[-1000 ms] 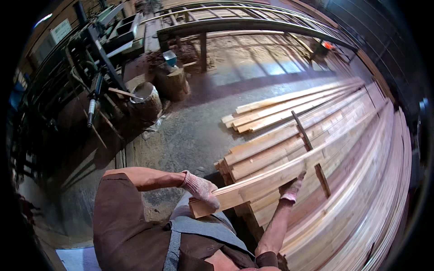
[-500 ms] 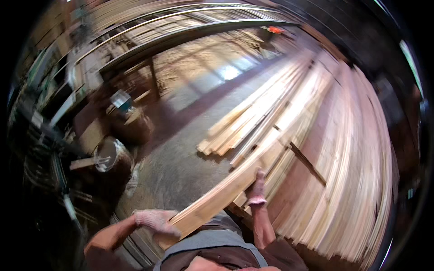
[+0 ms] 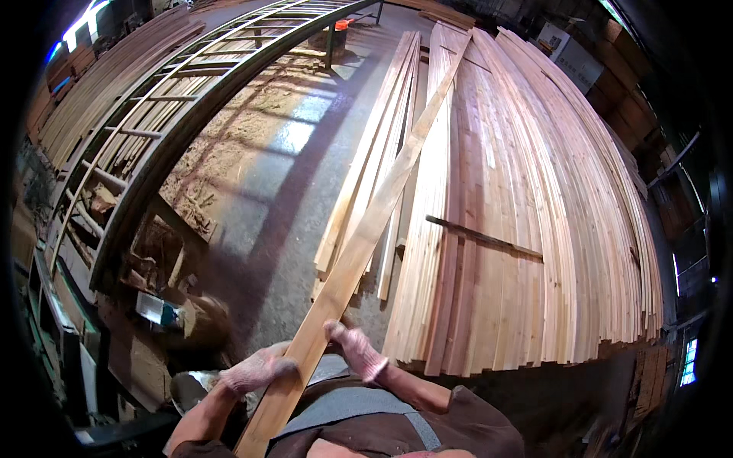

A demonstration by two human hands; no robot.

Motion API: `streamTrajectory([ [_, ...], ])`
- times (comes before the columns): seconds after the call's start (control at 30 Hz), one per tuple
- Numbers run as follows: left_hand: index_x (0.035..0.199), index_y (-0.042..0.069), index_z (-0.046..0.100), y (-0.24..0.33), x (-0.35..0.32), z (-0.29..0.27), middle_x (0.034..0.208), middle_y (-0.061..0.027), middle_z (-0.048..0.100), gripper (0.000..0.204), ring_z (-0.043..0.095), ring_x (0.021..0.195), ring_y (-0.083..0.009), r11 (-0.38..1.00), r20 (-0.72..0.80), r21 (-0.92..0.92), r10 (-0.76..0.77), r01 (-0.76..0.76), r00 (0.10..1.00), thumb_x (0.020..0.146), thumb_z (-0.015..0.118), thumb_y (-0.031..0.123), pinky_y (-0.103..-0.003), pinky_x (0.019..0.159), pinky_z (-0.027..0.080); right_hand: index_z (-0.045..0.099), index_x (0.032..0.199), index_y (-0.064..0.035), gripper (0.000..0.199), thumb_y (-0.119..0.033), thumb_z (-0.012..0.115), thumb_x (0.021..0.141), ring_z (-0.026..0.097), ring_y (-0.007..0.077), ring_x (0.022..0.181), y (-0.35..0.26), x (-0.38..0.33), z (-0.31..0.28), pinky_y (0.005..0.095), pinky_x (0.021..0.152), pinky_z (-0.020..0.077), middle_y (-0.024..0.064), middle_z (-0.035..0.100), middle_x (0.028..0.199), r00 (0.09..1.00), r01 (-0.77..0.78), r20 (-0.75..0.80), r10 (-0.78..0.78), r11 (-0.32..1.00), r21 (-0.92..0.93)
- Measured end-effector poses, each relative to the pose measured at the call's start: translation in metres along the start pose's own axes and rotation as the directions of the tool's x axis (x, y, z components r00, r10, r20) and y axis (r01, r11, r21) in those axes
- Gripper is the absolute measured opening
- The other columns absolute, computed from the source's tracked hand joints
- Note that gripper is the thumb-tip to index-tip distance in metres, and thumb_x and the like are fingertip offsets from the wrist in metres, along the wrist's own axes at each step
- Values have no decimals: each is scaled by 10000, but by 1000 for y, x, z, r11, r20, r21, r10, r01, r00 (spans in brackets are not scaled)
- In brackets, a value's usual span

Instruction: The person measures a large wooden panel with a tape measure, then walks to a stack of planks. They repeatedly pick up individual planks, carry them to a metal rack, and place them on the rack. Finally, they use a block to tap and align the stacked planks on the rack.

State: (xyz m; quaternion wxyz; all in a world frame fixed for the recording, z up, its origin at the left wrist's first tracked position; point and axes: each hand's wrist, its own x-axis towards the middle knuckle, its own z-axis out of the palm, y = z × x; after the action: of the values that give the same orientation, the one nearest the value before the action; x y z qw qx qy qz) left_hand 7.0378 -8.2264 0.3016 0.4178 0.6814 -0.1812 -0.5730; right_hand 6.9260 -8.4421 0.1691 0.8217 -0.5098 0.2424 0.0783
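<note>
A long wooden board (image 3: 366, 229) runs from my waist up and away to the right, its far end over the stacked lumber. My left hand (image 3: 259, 369), in a pale knitted glove, grips its left edge close to my body. On the opposite edge, slightly farther along, my right hand (image 3: 356, 351) holds it in a similar glove, thumb towards the top face. Fingers under the board are hidden. The near end of the board passes beside my grey apron (image 3: 336, 404).
A wide stack of boards (image 3: 519, 298) fills the right, with a dark thin strip (image 3: 485, 238) across it. Left of it lie several loose boards (image 3: 359, 198) on the concrete floor (image 3: 286, 305). A metal roller frame (image 3: 164, 156) stands at the left, sawdust (image 3: 221, 145) beneath it.
The view has turned, bringing the roller frame and stack more upright. My hands have moved closer together along the board, which now points more steeply away from me.
</note>
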Motion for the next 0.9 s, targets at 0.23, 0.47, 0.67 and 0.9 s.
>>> streamTrajectory([
  [0.23,1488,-29,404,14,-82,-150,1342,-157,570,807,531,1260,-211,989,69,-55,-135,139,988,865,682,401,-371,1097,398,461,1447,-31,916,-780,477,920,657,311,1063,-184,188,8,476,928,541,168,644,1246,955,282,45,-294,942,182],
  [0.47,1508,-27,402,-21,-117,-333,1494,-156,491,777,447,1392,-219,976,117,-64,-199,207,973,905,639,403,-373,1171,336,579,1262,-102,533,-539,595,958,646,238,955,-199,385,90,420,835,549,84,643,1066,926,323,-304,-225,889,324],
  [0.67,1493,-42,413,26,-7,-499,1480,-141,502,699,467,1360,-220,955,75,95,275,-281,959,876,537,264,-346,1162,337,640,1142,-89,327,-368,635,970,658,169,876,-211,438,232,366,797,575,31,651,949,982,189,-108,-158,883,430],
  [0.9,1437,33,468,139,26,-642,1199,-153,649,777,594,1145,-231,967,-133,252,7,27,991,794,761,357,-354,1014,451,572,1331,-49,443,-287,663,969,660,201,1062,-255,539,333,353,902,558,74,669,1186,976,102,146,-161,933,346],
])
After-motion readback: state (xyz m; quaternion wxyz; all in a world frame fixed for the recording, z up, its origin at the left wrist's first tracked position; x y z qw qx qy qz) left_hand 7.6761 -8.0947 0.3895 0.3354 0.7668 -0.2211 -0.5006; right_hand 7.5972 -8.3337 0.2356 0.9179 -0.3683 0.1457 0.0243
